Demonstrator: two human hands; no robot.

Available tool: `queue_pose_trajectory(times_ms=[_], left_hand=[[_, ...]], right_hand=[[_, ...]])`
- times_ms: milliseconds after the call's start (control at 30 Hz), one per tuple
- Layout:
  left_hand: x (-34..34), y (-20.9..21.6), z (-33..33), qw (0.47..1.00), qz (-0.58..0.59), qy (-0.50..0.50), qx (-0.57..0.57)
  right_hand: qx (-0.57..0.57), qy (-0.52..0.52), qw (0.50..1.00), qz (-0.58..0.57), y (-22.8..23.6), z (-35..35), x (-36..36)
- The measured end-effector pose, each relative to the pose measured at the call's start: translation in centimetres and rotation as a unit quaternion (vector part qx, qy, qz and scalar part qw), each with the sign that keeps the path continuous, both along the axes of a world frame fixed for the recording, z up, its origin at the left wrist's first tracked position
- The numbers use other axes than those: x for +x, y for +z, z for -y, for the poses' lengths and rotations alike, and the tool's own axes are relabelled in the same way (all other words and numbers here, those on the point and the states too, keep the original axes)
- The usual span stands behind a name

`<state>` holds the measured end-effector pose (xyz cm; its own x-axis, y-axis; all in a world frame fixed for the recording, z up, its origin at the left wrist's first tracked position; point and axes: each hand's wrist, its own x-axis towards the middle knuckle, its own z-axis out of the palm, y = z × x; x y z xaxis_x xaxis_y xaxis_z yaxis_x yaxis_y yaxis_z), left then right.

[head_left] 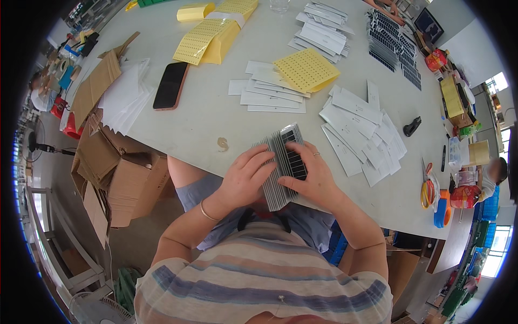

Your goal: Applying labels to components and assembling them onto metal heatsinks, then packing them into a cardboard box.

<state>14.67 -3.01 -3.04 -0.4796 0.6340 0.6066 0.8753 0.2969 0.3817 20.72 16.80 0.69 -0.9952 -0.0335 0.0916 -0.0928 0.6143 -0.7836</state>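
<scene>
At the table's near edge, both of my hands hold a thick stack of thin grey strips. Rows of black rectangles show on its front face. My left hand curls over the left side, its fingers resting on the layered edges. My right hand grips the right side, thumb low on the black rectangles and fingers near the top; a ring is on one finger. The stack stands tilted, its lower end just over the table edge. My fingers hide part of it.
White paper slips lie in loose piles, one under a yellow dotted sheet. A phone, a bundle of yellow sheets, a black clip-like object and scissors lie around. Cardboard boxes stand left. Another person's hands work far right.
</scene>
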Motion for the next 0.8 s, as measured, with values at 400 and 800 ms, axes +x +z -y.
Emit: queue_pose_trajectory(times_ms=[400, 800], left_hand=[[0.0, 0.2, 0.0, 0.999, -0.043, 0.001, -0.001], [0.1, -0.7, 0.1, 0.998, -0.043, 0.006, 0.043]], right_hand=[[0.060, 0.006, 0.998, 0.012, 0.8, 0.5, -0.2], [0.028, -0.004, 0.999, 0.029, 0.5, 0.4, -0.2]])
